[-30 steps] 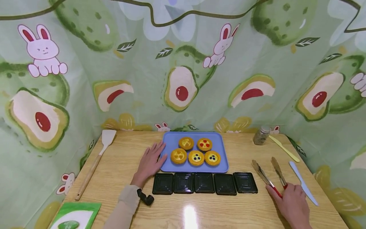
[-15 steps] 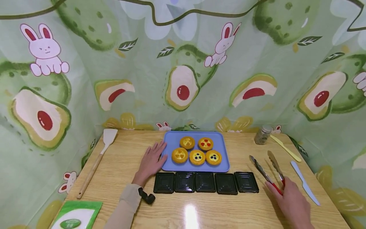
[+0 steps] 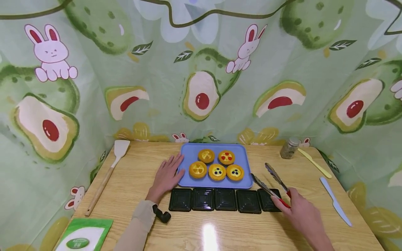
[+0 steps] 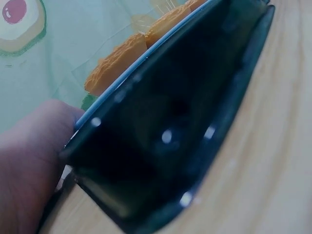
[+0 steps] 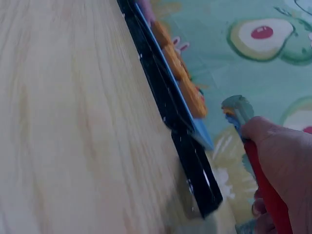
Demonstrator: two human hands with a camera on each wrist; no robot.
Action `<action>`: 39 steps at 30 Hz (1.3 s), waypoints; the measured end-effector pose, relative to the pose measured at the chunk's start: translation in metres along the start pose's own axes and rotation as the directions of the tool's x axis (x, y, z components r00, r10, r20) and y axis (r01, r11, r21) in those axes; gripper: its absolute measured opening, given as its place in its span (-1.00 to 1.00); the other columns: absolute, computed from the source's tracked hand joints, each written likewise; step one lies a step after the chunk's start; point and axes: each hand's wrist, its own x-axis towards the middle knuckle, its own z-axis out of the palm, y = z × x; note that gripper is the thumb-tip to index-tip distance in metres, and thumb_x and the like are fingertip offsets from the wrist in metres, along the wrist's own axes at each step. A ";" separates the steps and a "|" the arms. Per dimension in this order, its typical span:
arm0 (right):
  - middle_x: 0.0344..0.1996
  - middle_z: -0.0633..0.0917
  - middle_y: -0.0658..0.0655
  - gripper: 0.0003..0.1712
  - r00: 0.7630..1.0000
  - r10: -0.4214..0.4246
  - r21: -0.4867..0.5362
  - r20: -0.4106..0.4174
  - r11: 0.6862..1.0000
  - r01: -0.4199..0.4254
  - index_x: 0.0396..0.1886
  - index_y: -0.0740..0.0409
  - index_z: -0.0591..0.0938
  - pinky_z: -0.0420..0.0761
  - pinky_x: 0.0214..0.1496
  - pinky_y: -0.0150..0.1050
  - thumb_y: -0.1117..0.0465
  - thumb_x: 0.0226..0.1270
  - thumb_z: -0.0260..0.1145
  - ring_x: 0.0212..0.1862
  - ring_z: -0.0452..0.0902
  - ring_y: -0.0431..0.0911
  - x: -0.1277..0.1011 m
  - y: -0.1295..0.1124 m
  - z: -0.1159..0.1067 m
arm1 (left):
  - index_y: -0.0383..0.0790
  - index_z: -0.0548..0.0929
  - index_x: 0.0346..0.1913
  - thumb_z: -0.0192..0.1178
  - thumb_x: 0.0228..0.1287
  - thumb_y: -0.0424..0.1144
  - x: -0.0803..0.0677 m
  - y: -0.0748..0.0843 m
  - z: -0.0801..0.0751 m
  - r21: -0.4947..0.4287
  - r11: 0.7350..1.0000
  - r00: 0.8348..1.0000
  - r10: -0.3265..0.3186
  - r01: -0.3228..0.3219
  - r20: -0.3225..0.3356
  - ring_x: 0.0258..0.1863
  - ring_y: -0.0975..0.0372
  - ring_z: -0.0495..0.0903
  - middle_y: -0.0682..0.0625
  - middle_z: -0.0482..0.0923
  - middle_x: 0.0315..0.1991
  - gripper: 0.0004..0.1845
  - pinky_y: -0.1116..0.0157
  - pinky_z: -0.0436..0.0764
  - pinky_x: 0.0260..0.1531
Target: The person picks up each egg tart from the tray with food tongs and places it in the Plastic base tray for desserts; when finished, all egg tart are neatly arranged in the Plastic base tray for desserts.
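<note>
In the head view my left hand (image 3: 165,177) lies with fairly straight fingers against the left edge of a blue tray (image 3: 185,153). Several egg tarts (image 3: 217,172) sit on that tray, topped with yellow pieces, red dots or dark berries. My right hand (image 3: 301,212) grips red-handled metal tongs (image 3: 279,179), their arms spread apart with nothing between them. One tong tip is near the tray's right edge. Below the tray runs a row of several square black plastic trays (image 3: 225,199); the tongs and hand partly cover the rightmost. The right wrist view shows the red tong handle (image 5: 265,185) in my hand.
A white spatula (image 3: 106,177) with a wooden handle lies at left, above a green and white packet (image 3: 86,233). At right stand a spice jar (image 3: 290,148), a yellow knife (image 3: 314,162) and a blue knife (image 3: 336,201). A patterned curtain (image 3: 157,76) hangs behind the table.
My right hand has lifted and moved left with the tongs, from beside the blue knife to over the rightmost black tray. The left hand stays at the tray's edge.
</note>
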 end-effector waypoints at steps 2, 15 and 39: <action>-0.53 0.52 0.05 -0.09 1.000 -0.010 -0.018 0.019 1.000 0.010 0.02 0.30 0.48 0.37 -0.56 -0.15 -0.52 0.35 0.21 -0.52 0.43 -0.04 0.002 -0.007 0.001 | 0.08 0.12 0.69 -0.12 0.59 0.26 0.001 0.000 0.000 -0.004 1.000 1.000 0.000 0.000 0.000 0.68 0.01 -0.03 0.14 -0.03 0.69 -0.25 -0.12 -0.05 0.60; -0.55 0.52 0.06 -0.06 0.990 -0.133 -0.082 0.039 0.987 0.136 0.00 0.23 0.54 0.38 -0.61 -0.11 -0.60 0.27 0.20 -0.54 0.42 -0.05 0.021 -0.039 0.014 | 0.10 0.15 0.68 -0.13 0.58 0.32 0.002 -0.004 -0.001 -0.004 1.000 1.000 0.019 -0.019 -0.005 0.68 0.01 -0.02 0.14 0.00 0.69 -0.24 -0.12 -0.01 0.59; -0.66 0.34 -0.02 -0.08 0.977 -0.208 -0.090 0.038 0.973 0.211 0.02 0.16 0.70 0.19 -0.62 -0.21 -0.58 0.15 0.33 -0.61 0.28 -0.11 0.052 -0.046 0.015 | 0.06 0.16 0.68 -0.08 0.58 0.26 0.000 -0.002 -0.002 0.000 0.999 0.999 0.037 -0.037 -0.034 0.66 -0.03 0.02 0.11 0.04 0.68 -0.25 -0.17 -0.03 0.58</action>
